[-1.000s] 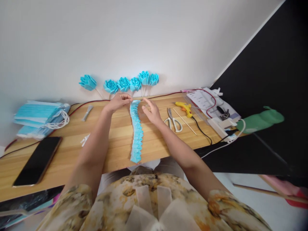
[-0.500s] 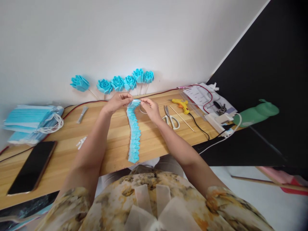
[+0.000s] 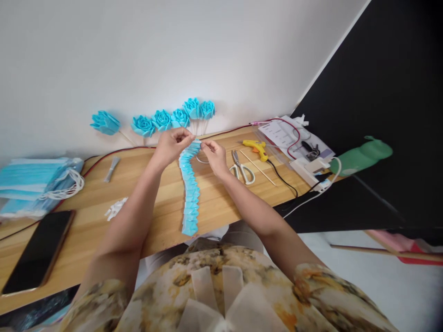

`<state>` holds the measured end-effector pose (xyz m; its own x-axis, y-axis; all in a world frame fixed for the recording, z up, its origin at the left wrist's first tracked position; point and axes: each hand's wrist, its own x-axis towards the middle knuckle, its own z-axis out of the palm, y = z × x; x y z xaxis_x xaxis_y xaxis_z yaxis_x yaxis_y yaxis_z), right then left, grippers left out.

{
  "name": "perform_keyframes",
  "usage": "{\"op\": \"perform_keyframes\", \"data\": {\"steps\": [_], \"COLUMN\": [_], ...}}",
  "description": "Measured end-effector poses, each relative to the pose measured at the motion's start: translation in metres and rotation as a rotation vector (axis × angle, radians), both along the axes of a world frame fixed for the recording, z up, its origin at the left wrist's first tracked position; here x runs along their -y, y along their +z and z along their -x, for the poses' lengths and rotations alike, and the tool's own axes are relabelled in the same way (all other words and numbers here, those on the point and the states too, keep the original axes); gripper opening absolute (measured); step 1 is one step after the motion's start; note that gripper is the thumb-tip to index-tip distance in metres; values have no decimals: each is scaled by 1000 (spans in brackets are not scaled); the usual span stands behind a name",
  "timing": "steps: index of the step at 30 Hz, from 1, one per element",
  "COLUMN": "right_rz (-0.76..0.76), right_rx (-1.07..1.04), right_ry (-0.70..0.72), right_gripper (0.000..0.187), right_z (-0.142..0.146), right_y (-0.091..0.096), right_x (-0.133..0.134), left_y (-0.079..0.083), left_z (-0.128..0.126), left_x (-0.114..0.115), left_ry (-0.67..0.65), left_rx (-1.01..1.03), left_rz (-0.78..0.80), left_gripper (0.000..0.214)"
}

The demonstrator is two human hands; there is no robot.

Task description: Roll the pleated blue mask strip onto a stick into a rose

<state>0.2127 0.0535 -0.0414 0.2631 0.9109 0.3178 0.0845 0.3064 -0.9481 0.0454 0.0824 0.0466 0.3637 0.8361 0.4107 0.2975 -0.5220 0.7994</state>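
Observation:
A long strip of overlapping blue folded pieces (image 3: 189, 189) lies across the wooden table (image 3: 86, 216), running from its far middle to its near edge. My left hand (image 3: 172, 144) pinches the strip's far end, which is lifted off the table. My right hand (image 3: 214, 156) pinches the same end from the right side. Both hands have their fingers closed on it. A row of blue fabric roses on sticks (image 3: 162, 119) leans against the white wall just behind my hands.
White-handled scissors (image 3: 241, 168), a wooden stick (image 3: 258, 161) and a yellow glue gun (image 3: 255, 147) lie to the right, with a power strip (image 3: 313, 173) and cables beyond. A stack of blue face masks (image 3: 32, 177) and a black phone (image 3: 38, 251) are at the left.
My right hand has closed on the strip's far end and both hands have lifted that end off the table. The view has shifted to the right.

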Motion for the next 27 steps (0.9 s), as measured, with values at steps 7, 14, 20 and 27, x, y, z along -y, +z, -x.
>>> {"op": "perform_keyframes", "data": {"steps": [7,14,20,27], "right_rz": [14,-10,7,-63], "right_rx": [15,72,111,184], "right_ry": [-39,-21,-21,-66], "right_gripper": [23,18,17,12], "right_z": [3,4,4,4], "right_y": [2,7,7,3], "right_x": [2,6,7,4], "left_y": [-10,-9,-8,-5], "left_z": [-13,-18,-21,-23], "left_x": [10,16,20,25], "left_ry": [153,258,285,314], "left_rx": [-248,-388,-400,-517], "left_rz": [-77,-129,-135,-133], "left_gripper": [18,17,13,17]}}
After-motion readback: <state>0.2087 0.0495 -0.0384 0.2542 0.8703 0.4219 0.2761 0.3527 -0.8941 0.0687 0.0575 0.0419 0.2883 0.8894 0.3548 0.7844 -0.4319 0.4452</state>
